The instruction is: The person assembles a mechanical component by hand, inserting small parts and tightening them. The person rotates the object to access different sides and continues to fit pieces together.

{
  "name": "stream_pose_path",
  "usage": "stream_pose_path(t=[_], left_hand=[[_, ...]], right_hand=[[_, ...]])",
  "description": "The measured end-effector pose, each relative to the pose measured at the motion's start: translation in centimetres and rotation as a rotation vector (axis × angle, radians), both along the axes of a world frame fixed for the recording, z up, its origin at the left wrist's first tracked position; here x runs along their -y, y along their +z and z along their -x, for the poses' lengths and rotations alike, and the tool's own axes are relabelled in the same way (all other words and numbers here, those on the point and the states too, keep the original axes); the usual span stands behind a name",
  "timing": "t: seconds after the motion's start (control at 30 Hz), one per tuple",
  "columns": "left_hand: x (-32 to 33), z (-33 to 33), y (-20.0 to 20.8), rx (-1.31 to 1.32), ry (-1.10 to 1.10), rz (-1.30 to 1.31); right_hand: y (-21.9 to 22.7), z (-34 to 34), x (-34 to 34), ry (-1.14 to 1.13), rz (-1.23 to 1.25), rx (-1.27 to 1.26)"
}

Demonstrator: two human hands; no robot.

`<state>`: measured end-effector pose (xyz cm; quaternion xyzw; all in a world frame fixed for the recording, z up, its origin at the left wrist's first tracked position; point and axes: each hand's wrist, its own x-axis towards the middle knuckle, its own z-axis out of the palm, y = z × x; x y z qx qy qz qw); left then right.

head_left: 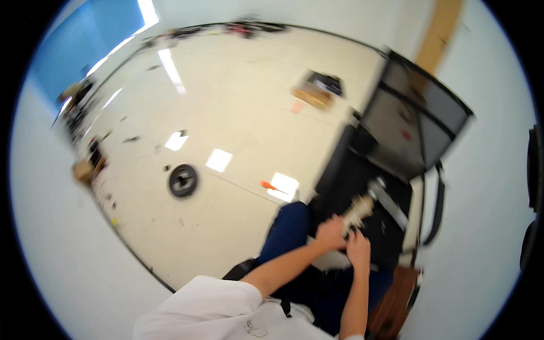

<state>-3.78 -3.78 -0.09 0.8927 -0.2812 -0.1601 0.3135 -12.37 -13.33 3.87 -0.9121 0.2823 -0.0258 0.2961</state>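
A beige, knobbly part (358, 213) with a roundish far end is held over the black seat of a mesh-backed chair (416, 107). My left hand (331, 232) is closed on its near left side. Close beside it, my right hand (358, 249) has its fingers bent together at the part's near end; what they pinch is too blurred to make out. Just beyond the part, a silver, bar-like tool (390, 204) lies slantwise on the seat.
On the floor to the left lies a black wheel (183, 181). An orange-handled tool (268, 185) is nearer to me. A cardboard box (313, 96) with dark items stands farther off. Clutter lines the walls, and a brown wooden piece (396, 300) is at lower right.
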Motion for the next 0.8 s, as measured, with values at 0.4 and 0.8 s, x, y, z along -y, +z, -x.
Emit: stream_pose_path(t=[0.4,0.8], left_hand=[[0.7,1.0,-3.0,-0.001,0.063,0.283],[1.5,0.0,-3.3,-0.018,0.018,0.09]], right_hand=[[-4.1,1.0,1.7,0.158,0.145,0.285],[-3.8,0.3,2.3,0.169,0.296,0.1]])
